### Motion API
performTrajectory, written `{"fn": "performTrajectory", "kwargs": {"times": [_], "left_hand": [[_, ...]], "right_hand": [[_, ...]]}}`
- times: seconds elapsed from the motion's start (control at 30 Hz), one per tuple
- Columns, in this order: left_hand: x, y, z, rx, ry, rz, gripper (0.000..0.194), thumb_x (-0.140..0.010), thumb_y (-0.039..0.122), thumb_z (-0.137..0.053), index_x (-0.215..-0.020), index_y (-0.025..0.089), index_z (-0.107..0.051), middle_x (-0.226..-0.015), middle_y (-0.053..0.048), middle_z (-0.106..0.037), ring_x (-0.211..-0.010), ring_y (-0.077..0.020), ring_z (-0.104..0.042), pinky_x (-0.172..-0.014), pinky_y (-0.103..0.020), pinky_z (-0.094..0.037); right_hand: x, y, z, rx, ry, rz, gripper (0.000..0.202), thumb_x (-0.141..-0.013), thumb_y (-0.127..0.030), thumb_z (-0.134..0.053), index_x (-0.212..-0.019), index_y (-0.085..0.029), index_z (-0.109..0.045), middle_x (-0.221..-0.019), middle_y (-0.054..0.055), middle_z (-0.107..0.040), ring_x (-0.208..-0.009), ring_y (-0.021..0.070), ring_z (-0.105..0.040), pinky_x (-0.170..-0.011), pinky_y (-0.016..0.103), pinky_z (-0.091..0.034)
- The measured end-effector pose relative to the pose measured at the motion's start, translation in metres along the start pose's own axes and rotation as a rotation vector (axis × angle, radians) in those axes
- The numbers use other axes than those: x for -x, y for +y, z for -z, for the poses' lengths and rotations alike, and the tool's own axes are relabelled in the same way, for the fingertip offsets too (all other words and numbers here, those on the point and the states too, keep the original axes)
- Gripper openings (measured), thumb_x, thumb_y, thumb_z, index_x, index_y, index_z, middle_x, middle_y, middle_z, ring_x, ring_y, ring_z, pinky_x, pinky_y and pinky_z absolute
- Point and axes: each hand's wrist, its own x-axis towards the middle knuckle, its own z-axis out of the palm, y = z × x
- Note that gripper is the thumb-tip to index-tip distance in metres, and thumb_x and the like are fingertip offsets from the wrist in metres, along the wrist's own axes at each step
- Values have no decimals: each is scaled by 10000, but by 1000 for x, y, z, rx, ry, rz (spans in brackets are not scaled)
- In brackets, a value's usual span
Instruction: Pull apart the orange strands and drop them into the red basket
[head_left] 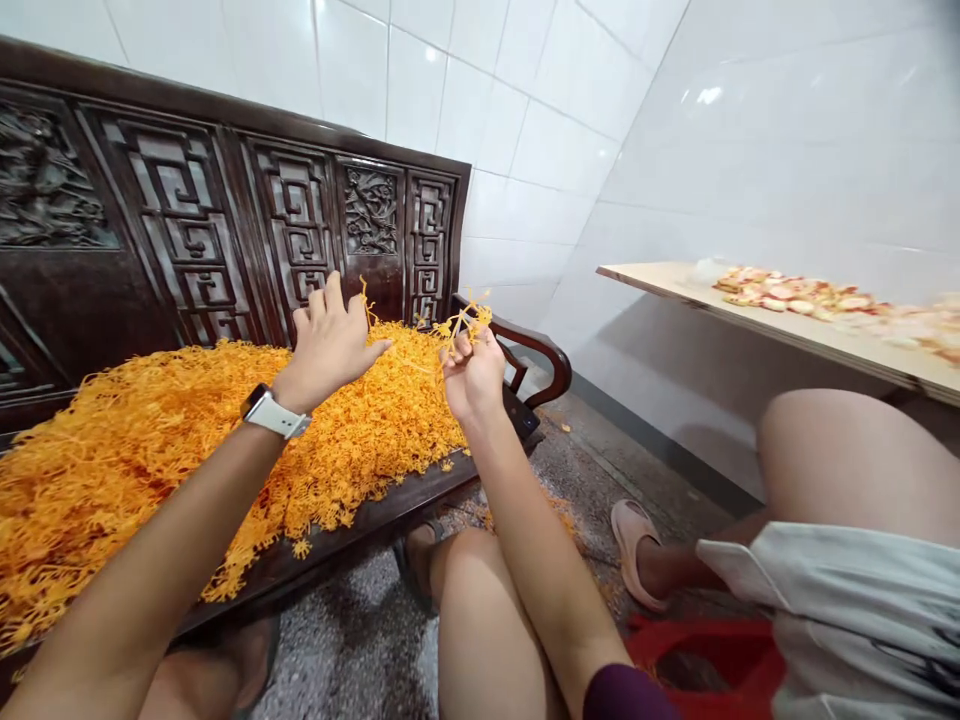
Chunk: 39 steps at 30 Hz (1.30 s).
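Note:
A large heap of orange branching plastic pieces lies on the seat of a dark carved wooden bench. Over the heap, my left hand, with a watch on its wrist, has its fingers spread; a thin orange strand shows just beside its fingertips. To the right, my right hand is closed on a small bunch of orange pieces, which sticks up above its fingers near the bench's right end.
A curved armrest ends the bench, with a dark phone-like object beside it. On the right, a board bears red and cream pieces. Another person's bare leg and a red container are below.

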Motion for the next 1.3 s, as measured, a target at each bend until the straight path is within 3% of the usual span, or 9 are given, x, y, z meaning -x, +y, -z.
{"fn": "performTrajectory", "kwargs": {"times": [0.1, 0.17, 0.2, 0.27, 0.37, 0.5, 0.6, 0.9, 1.3], "left_hand": [[-7, -20, 22, 36, -471, 30, 626, -777, 779, -676, -771, 164, -797, -1048, -267, -749, -991, -481, -714, -910, -582, -534], [-13, -43, 35, 132, -802, 5, 589, -750, 775, -709, -660, 200, -794, -790, -186, -744, -760, -374, -726, -749, -456, -547], [-15, -52, 41, 171, -824, -6, 569, -737, 767, -729, -622, 212, -784, -703, -154, -717, -676, -334, -701, -670, -408, -522], [-14, -56, 48, 316, -655, -63, 523, -740, 723, -765, -584, 223, -758, -602, -100, -653, -564, -257, -622, -568, -338, -446], [-3, -22, 41, 744, -300, -162, 416, -788, 608, -808, -660, 215, -771, -646, -70, -662, -594, -203, -604, -576, -292, -433], [16, 41, 8, 1093, -252, -155, 400, -827, 590, -809, -704, 210, -808, -720, -70, -721, -726, -207, -661, -708, -308, -496], [24, 56, -19, 1245, -144, -50, 309, -834, 531, -827, -798, 226, -857, -843, -75, -786, -813, -206, -680, -810, -327, -516], [61, 13, -44, 1374, 121, 211, 172, -866, 352, -806, -869, 231, -684, -830, -12, -698, -777, -143, -642, -833, -307, -511], [88, -18, -72, 1360, -155, 343, 342, -811, 507, -860, -820, 196, -720, -632, 39, -467, -563, -98, -351, -552, -274, -271]], "right_hand": [[2, -3, 4, -98, 46, -64, 277, -1103, -213, -366, -828, -235, -346, -647, -67, -307, -510, 94, -304, -511, 190, -331], [3, -5, 5, -126, 62, -94, 276, -1101, -185, -354, -829, -232, -351, -646, -70, -296, -505, 93, -295, -504, 185, -322], [4, -6, 5, -122, 63, -98, 278, -1102, -192, -357, -828, -233, -349, -648, -70, -293, -506, 94, -295, -504, 186, -322], [5, -8, 1, -93, 59, -95, 279, -1106, -215, -364, -829, -238, -344, -654, -67, -296, -511, 100, -300, -508, 191, -330], [7, -8, -7, -83, 36, -90, 270, -1106, -218, -367, -837, -242, -361, -665, -58, -324, -526, 105, -326, -522, 199, -356], [9, -3, -13, -154, 18, -97, 283, -1109, -201, -357, -831, -230, -399, -691, -42, -404, -566, 95, -398, -566, 194, -407], [12, 8, -11, -150, -17, -104, 256, -1097, -213, -392, -843, -233, -415, -724, -33, -456, -597, 100, -442, -584, 210, -426], [26, 48, -15, -91, -150, -241, 473, -943, -724, -549, -1016, -258, -510, -767, 1, -579, -643, 150, -544, -555, 279, -446], [15, 71, -2, 314, -274, -157, 248, -956, -454, -692, -1057, -243, -610, -675, -39, -579, -526, 103, -468, -530, 272, -364]]}}
